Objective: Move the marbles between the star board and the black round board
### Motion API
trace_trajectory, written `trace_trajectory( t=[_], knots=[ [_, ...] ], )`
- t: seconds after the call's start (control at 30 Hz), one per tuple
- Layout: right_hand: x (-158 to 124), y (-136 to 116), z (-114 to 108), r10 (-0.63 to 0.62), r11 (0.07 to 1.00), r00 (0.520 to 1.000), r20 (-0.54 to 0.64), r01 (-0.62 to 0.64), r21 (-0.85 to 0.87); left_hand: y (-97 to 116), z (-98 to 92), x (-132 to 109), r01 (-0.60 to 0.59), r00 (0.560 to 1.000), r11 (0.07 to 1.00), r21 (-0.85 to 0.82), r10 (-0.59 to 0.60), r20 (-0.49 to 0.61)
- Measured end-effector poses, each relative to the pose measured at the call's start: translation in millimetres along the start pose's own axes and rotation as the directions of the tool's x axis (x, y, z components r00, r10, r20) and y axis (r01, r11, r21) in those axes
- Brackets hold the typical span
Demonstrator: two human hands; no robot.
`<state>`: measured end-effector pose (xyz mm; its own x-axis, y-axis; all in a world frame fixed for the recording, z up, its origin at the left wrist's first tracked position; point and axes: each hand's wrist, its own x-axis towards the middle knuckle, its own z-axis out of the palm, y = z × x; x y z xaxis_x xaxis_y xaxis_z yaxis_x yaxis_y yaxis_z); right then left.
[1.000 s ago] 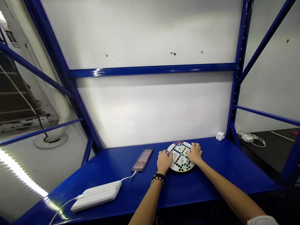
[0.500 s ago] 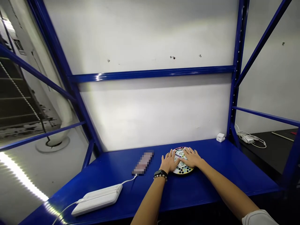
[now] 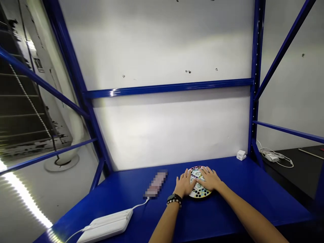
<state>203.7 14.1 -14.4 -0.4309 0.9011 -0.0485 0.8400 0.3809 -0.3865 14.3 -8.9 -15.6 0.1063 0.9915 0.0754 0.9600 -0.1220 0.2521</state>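
Note:
A round, flat board with a colourful pattern and many dark round spots lies on the blue tabletop. My left hand rests flat over its left side, fingers stretched forward. On the right side of the board lies my right hand, also flat with its fingers spread. The two thumbs come close together over the middle. Part of the patterned surface is hidden under both hands. A dark watch and a beaded bracelet circle my left wrist.
Left of the board lies a blurred-out phone, joined by a white cable to a white power bank. White charger blocks stand in the back right corner. Blue rack posts frame both sides. Coiled white cable lies on a dark surface beyond.
The whole view has tilted up slightly, so everything sits lower in the picture. Both hands stay flat on the board, with no clear shift against it.

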Motion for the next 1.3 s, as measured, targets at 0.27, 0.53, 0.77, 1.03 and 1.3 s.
trace_trajectory(
  t=[0.27, 0.53, 0.77, 1.03, 1.3],
  knots=[
    [-9, -1, 7, 0.199, 0.974, 0.954, -0.222, -0.168, 0.151, -16, 6.5, -2, 0.102, 0.97, 0.947, -0.306, -0.162, -0.179],
    [-6, 20, 14, 0.406, 0.816, 0.867, -0.29, -0.201, 0.542, -20, 1.9, -8, 0.179, 0.943, 0.841, -0.511, -0.294, -0.154],
    [1, 32, 23, 0.426, 0.67, 0.846, -0.321, -0.056, 0.741, -26, 3.0, -8, 0.065, 0.942, 0.684, -0.726, -0.282, -0.182],
    [-14, 18, 21, 0.376, 0.755, 0.802, -0.463, 0.024, 0.655, -24, -1.6, -16, -0.035, 0.903, 0.631, -0.775, -0.313, -0.296],
    [-19, 9, 14, 0.46, 0.625, 0.753, -0.47, 0.101, 0.774, -20, -5.3, -21, -0.133, 0.87, 0.494, -0.859, -0.357, -0.34]
  ],
)
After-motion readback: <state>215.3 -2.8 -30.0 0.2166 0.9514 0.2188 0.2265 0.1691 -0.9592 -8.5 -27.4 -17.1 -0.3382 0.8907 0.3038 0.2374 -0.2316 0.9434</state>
